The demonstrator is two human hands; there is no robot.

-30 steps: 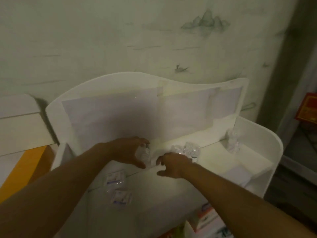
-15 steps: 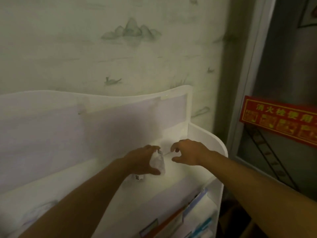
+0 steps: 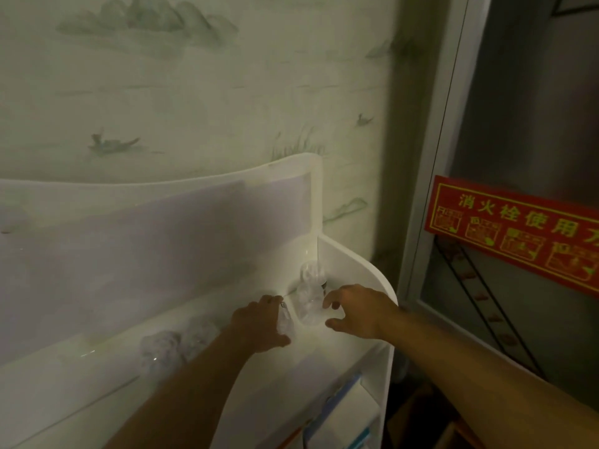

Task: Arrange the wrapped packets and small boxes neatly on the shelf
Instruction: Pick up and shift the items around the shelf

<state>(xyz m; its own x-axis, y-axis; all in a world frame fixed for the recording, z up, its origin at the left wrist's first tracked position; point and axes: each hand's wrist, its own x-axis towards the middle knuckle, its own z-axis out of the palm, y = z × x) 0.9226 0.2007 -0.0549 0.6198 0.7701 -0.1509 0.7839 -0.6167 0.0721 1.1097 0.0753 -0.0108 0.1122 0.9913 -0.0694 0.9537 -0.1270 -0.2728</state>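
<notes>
My left hand pinches a clear wrapped packet on the white shelf, right hand w/ fingers spread loose, empty, beside the packets in the corner; approx. halfway, as two crumpled packets to the left look unsorted.

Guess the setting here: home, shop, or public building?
Probably a shared or public building indoors, not certain. A red fire hydrant instruction sign hangs on a metal-framed glass cabinet door, landscape wallpaper covers the wall, and a white display shelf holds wrapped packets.
</notes>
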